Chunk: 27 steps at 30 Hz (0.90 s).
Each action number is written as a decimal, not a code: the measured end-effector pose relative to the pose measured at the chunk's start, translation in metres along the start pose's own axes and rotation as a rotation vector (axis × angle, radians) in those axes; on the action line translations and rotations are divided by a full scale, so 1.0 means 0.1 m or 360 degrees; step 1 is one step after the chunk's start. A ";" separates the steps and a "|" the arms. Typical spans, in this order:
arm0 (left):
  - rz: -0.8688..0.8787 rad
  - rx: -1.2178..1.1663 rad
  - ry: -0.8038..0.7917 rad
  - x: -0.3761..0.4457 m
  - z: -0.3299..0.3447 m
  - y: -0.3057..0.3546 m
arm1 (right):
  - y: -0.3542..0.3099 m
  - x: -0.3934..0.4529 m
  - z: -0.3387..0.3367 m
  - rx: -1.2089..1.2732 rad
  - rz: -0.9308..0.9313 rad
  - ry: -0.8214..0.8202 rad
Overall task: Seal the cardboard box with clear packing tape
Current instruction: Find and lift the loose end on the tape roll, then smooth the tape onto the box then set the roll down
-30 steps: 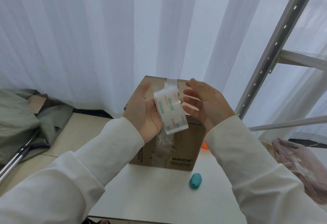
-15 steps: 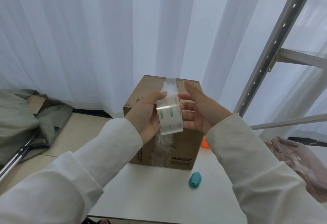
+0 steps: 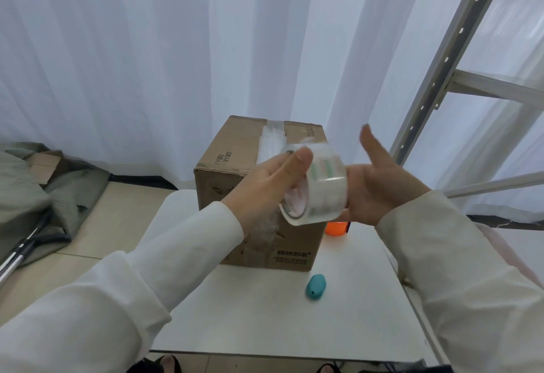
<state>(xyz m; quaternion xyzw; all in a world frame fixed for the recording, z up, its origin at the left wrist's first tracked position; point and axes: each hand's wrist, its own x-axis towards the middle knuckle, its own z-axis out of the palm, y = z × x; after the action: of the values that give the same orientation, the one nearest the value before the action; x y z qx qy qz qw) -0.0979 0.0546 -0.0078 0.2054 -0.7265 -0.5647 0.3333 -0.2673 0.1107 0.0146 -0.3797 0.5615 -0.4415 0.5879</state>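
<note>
A brown cardboard box (image 3: 232, 166) stands on the white table (image 3: 265, 322), with a wrinkled strip of clear tape running over its top and down its front face. Above the box's near edge I hold a roll of clear packing tape (image 3: 321, 193) between both hands. My left hand (image 3: 268, 187) grips the roll, thumb over its upper rim. My right hand (image 3: 379, 184) has its palm and fingers against the roll's right side, thumb raised and apart. The roll is tilted so its hollow core faces down and left.
A small teal oval object (image 3: 316, 287) lies on the table in front of the box. An orange object (image 3: 337, 227) shows behind the box's right corner. A metal shelf frame (image 3: 435, 78) rises at the right; grey fabric (image 3: 29, 196) lies on the floor at the left.
The roll has shifted right and turned in my hands, from edge-on to tilted. My right thumb has lifted away from it. More of the box top shows now.
</note>
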 end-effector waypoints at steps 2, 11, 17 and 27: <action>-0.0013 0.0039 -0.0068 0.03 0.10 0.00 | 0.02 -0.12 -0.06 0.0258 -0.0060 -0.0145; -0.0119 0.0334 0.0085 0.21 0.29 -0.24 | 0.42 -0.27 -0.68 0.0517 0.0165 0.0671; 0.0225 0.1153 0.0130 0.21 0.03 -0.44 | 1.01 -0.13 -0.78 -0.0428 0.0351 0.1152; 0.0145 0.1300 0.0108 0.13 -0.35 -0.63 | 1.88 0.57 -0.65 -0.1546 0.0930 0.0745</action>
<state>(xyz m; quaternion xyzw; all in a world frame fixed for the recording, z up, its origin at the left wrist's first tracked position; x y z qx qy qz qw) -0.0869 0.0049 -0.0597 0.3069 -0.8879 -0.2074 0.2728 -0.3162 0.1200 -0.1865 -0.3276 0.8936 -0.0275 0.3055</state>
